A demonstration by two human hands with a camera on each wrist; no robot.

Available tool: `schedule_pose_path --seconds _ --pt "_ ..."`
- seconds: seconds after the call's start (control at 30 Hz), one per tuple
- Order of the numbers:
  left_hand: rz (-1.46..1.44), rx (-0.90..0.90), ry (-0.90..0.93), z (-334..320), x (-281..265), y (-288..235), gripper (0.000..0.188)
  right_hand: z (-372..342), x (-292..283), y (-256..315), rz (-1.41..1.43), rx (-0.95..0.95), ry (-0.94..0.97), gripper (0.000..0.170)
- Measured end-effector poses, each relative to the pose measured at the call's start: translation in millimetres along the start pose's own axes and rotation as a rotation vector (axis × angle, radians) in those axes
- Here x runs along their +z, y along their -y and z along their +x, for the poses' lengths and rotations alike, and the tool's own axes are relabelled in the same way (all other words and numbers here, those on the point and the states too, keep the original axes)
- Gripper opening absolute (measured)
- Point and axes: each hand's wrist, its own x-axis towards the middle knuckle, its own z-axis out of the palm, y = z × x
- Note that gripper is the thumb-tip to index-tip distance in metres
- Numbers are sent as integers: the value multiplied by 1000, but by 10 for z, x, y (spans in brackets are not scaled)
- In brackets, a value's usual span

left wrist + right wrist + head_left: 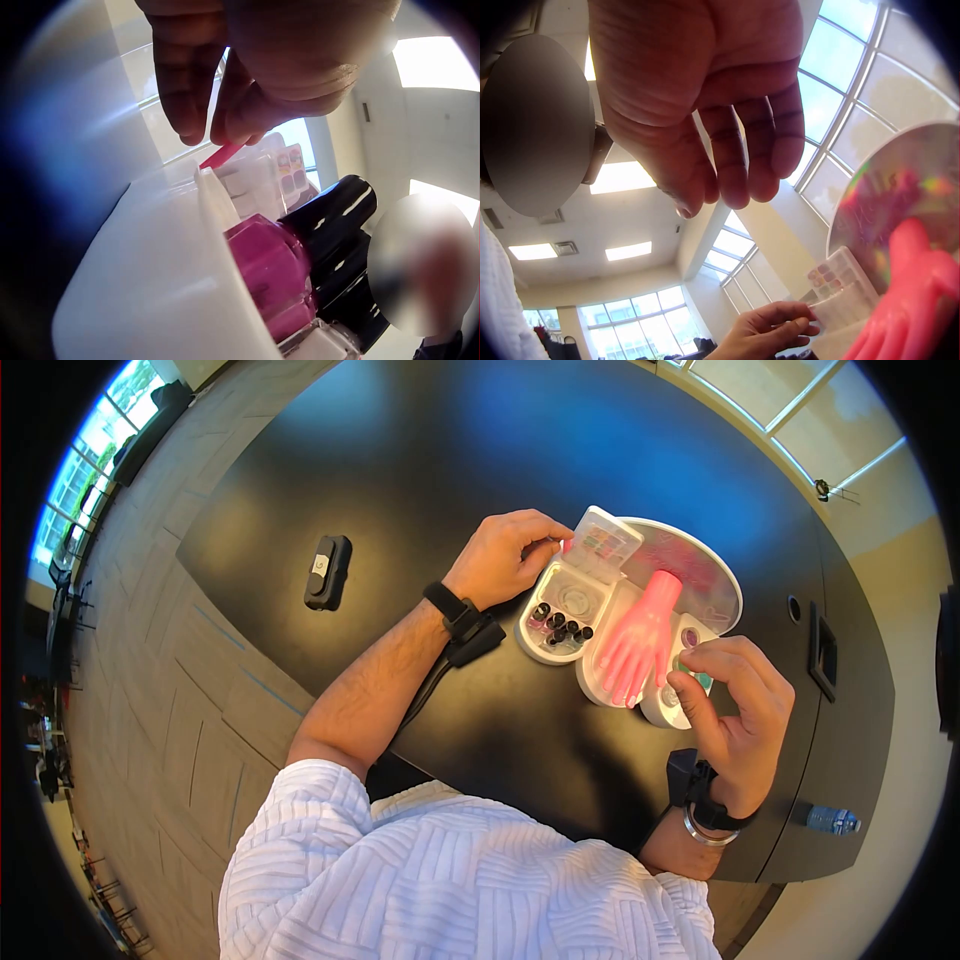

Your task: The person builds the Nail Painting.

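A white vanity-style nail kit stands on the dark table, its left compartment [530, 642] holding several nail polish bottles with black caps, one a magenta nail polish [268, 262]. At that compartment's back, my left hand [508, 558] pinches a thin pink strip [221, 155] between thumb and fingers. Beside it leans a clear case [606, 540] with small coloured pieces. A pink practice hand [640, 635] lies in the middle, fingers toward me. My right hand [745, 695] hovers with loosely bent fingers over the right compartment [660, 712]; nothing shows between its fingers in the right wrist view.
A round mirror [715, 575] rises behind the practice hand. On the table's left lies a black device [328, 573]. A water bottle [832, 820] is at the right edge, near a recessed table port [823, 653].
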Motion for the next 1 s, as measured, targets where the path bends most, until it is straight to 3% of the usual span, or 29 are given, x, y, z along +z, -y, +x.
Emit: schedule_pose_path --seconds 0.2,0.8,1.0 --pt "-29 -99 -17 -12 -34 -36 22 -8 -17 -7 -2 -2 -13 23" --pt "5 -12 -120 -41 -153 115 13 46 -74 88 -11 -58 -47 20" --pt "-41 -70 -121 -58 -158 58 9 12 -136 189 -26 -128 -39 17"
